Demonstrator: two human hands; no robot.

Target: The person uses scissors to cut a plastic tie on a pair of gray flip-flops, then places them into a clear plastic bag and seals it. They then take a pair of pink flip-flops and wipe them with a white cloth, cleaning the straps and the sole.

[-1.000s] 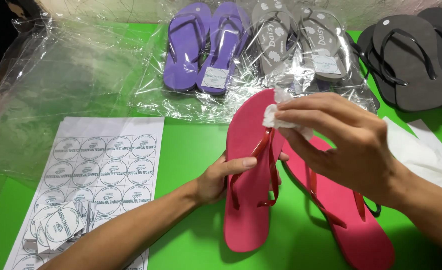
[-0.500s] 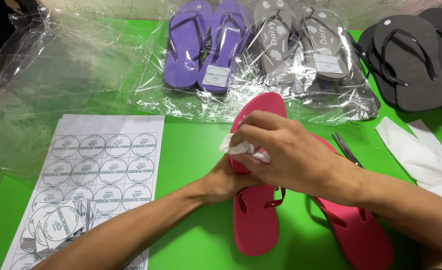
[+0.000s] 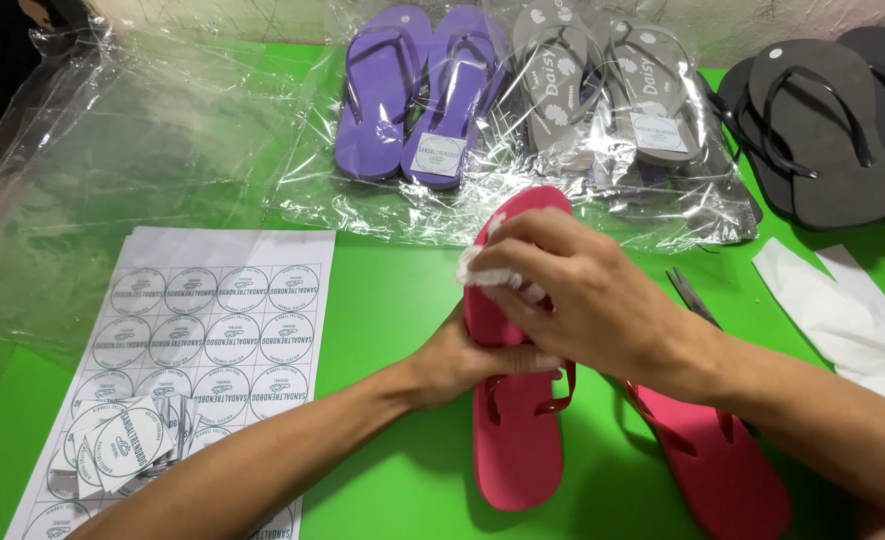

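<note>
A pink flip-flop (image 3: 515,440) lies lengthwise on the green table (image 3: 392,300). My left hand (image 3: 457,358) grips its left edge near the strap. My right hand (image 3: 572,295) is over the sandal's front half, fingers closed on a small white cloth (image 3: 474,268) pressed against the sole. A second pink flip-flop (image 3: 712,460) lies to the right, partly under my right forearm.
A sheet of round stickers (image 3: 202,340) with several loose cut stickers (image 3: 127,450) lies at left. Bagged purple sandals (image 3: 417,90) and grey sandals (image 3: 607,85) sit at the back, black sandals (image 3: 827,130) at right. Scissors (image 3: 690,292), white paper (image 3: 847,320) and clear plastic bags (image 3: 112,170) surround them.
My right hand with the cloth has moved left and down along the pink sandal, from its toe end toward its middle. My left hand kept its hold.
</note>
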